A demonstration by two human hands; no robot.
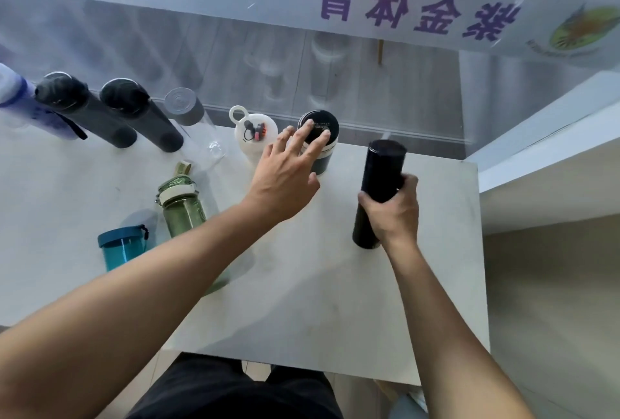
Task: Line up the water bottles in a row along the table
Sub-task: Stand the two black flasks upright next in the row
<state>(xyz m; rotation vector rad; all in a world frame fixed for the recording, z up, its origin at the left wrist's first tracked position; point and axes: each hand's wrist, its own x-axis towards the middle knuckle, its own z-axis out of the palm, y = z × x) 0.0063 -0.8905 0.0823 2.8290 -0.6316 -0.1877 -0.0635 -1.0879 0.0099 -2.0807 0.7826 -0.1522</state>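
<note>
Along the far edge of the desk (335, 284) a row is already formed: a purple bottle (13, 89) at the far left corner, then two dark grey bottles (84, 109) (144, 116), a clear bottle (194, 123), a white bottle (255, 133) and a black-lidded tumbler (318, 140). The left hand (285, 177) is spread open, its fingertips (325, 136) resting on the tumbler's lid, not gripping it. The right hand (392, 214) is wrapped round a tall black flask (379, 193) standing nearer the right edge, short of the row. A green bottle (181, 207) and a teal cup (122, 247) stand toward the near left, out of line. By my reckoning about two thirds is done; the flask, green bottle and teal cup remain.
</note>
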